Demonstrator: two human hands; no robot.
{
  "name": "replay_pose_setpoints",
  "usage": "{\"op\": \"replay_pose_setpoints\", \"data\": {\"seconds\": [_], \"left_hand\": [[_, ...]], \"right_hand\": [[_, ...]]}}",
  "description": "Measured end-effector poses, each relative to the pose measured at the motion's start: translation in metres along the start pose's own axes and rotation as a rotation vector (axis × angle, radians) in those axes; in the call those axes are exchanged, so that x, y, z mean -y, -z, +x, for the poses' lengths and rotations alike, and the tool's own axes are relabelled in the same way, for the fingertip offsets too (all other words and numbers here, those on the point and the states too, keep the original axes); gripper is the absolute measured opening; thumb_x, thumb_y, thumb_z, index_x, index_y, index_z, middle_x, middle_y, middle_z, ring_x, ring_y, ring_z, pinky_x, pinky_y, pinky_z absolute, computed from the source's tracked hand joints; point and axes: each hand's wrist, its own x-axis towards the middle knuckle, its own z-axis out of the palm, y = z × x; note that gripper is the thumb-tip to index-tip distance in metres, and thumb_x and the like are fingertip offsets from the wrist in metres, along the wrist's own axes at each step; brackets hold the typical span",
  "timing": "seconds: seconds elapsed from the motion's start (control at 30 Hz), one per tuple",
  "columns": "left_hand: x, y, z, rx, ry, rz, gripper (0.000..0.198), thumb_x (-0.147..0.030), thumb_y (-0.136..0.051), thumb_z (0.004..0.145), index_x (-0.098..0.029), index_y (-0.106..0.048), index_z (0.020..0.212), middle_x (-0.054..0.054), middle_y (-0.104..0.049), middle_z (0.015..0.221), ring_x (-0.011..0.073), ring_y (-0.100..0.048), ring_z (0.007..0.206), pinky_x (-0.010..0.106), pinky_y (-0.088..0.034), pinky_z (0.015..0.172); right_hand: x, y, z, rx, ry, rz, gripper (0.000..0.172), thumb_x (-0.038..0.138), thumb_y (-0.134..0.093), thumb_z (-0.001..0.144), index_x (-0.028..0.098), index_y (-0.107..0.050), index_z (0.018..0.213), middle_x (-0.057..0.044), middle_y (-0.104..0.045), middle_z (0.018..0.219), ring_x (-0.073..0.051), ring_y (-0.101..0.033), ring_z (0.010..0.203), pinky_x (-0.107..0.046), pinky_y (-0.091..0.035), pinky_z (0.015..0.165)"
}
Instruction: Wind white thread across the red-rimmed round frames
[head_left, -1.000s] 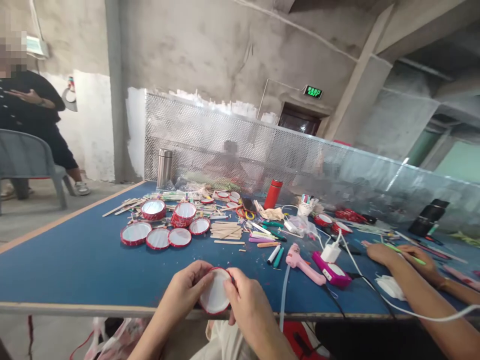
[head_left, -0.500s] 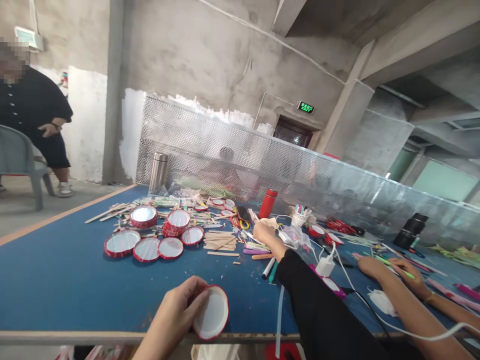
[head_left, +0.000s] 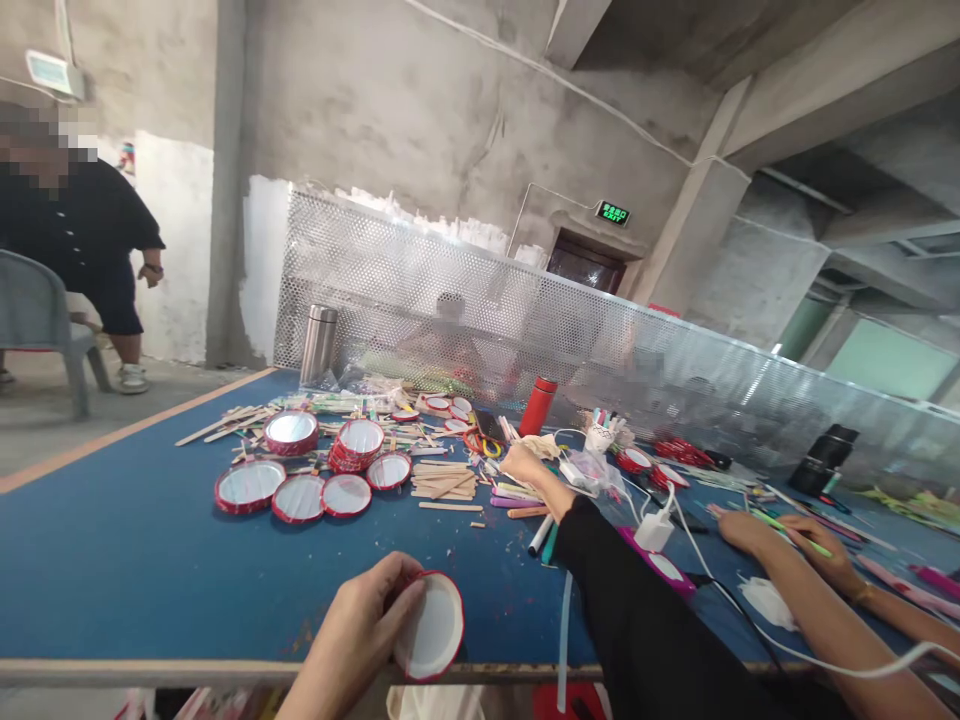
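Note:
My left hand [head_left: 375,610] pinches the edge of a round white disc with a red rim [head_left: 433,628], held upright by the table's front edge. My right hand [head_left: 527,466], at the end of a black sleeve, reaches across the table among sticks and pens; its fingertips are hidden. Beside it lie a crumpled tan piece [head_left: 541,445], red and yellow rings [head_left: 489,447] and several pens [head_left: 517,495]. To its left is a pile of flat wooden sticks [head_left: 444,480]. More red-rimmed discs [head_left: 346,495] lie further left, some stacked.
A steel flask [head_left: 320,340] and a red bottle [head_left: 538,405] stand near the perforated metal screen [head_left: 390,270]. White cables and a charger [head_left: 655,528] lie on the right. There, a co-worker's hands [head_left: 814,548] handle a green pen. Another person stands far left behind a chair [head_left: 34,300].
My left hand and the disc have shifted slightly right. My right hand has moved slightly left against the items around it. The person at far left has shifted and lowered an arm.

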Motion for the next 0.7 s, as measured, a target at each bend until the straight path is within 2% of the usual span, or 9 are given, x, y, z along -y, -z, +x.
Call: {"op": "replay_pose_setpoints", "data": {"seconds": [0.1, 0.2, 0.33, 0.4, 0.47, 0.53, 0.7], "left_hand": [[0.0, 0.001, -0.001, -0.005, -0.028, -0.007, 0.024, -0.038, -0.045, 0.081, -0.02, -0.062, 0.079, -0.001, -0.063, 0.066, 0.0165, -0.057, 0.063, 0.021, -0.04, 0.056], [0.0, 0.004, -0.003, 0.008, -0.053, -0.058, 0.023, -0.037, -0.046, 0.082, -0.02, -0.06, 0.079, -0.002, -0.06, 0.066, 0.015, -0.054, 0.062, 0.02, -0.039, 0.055], [0.001, 0.009, -0.006, 0.122, -0.089, -0.212, 0.022, -0.037, -0.049, 0.082, -0.017, -0.057, 0.078, -0.003, -0.054, 0.066, 0.0117, -0.047, 0.06, 0.018, -0.036, 0.053], [0.002, 0.01, -0.008, 0.215, -0.087, -0.33, 0.021, -0.037, -0.053, 0.081, -0.016, -0.056, 0.08, -0.003, -0.052, 0.067, 0.01, -0.045, 0.059, 0.017, -0.034, 0.051], [0.003, 0.011, -0.009, 0.298, -0.07, -0.44, 0.022, -0.036, -0.057, 0.079, -0.016, -0.056, 0.087, -0.004, -0.052, 0.067, 0.0085, -0.043, 0.057, 0.017, -0.032, 0.049], [0.004, 0.012, -0.009, 0.347, -0.052, -0.515, 0.026, -0.036, -0.06, 0.078, -0.016, -0.056, 0.096, -0.006, -0.051, 0.065, 0.0073, -0.041, 0.054, 0.016, -0.031, 0.048], [0.007, 0.011, -0.007, 0.321, -0.021, -0.563, 0.038, -0.039, -0.062, 0.079, -0.016, -0.055, 0.108, -0.007, -0.049, 0.063, 0.0063, -0.041, 0.05, 0.016, -0.029, 0.045]], "right_hand": [[0.009, 0.013, -0.027, 0.094, 0.033, 0.109, 0.018, 0.03, -0.057, 0.087, 0.012, -0.061, 0.087, 0.0, -0.064, 0.077, -0.009, -0.059, 0.063, -0.023, -0.05, 0.058], [0.023, 0.016, -0.076, 0.104, 0.103, 0.243, 0.008, 0.016, -0.053, 0.081, 0.014, -0.058, 0.074, 0.004, -0.059, 0.053, -0.008, -0.056, 0.052, -0.018, -0.043, 0.052], [0.048, 0.003, -0.15, 0.026, 0.156, 0.359, 0.008, 0.016, -0.048, 0.077, 0.018, -0.05, 0.07, 0.005, -0.058, 0.056, -0.008, -0.055, 0.052, -0.018, -0.041, 0.053], [0.058, -0.009, -0.176, -0.101, 0.197, 0.385, 0.01, 0.019, -0.048, 0.077, 0.019, -0.048, 0.067, 0.004, -0.056, 0.058, -0.009, -0.054, 0.053, -0.02, -0.041, 0.054], [0.066, -0.021, -0.191, -0.192, 0.25, 0.419, 0.014, 0.022, -0.049, 0.078, 0.019, -0.048, 0.065, 0.002, -0.056, 0.06, -0.01, -0.053, 0.055, -0.021, -0.041, 0.055], [0.07, -0.034, -0.197, -0.208, 0.269, 0.482, 0.014, 0.023, -0.05, 0.079, 0.019, -0.051, 0.066, 0.001, -0.057, 0.063, -0.011, -0.053, 0.057, -0.021, -0.041, 0.056], [0.069, -0.056, -0.198, -0.261, 0.251, 0.62, 0.012, 0.023, -0.052, 0.082, 0.018, -0.054, 0.071, 0.001, -0.058, 0.067, -0.01, -0.054, 0.059, -0.02, -0.043, 0.056]]}}
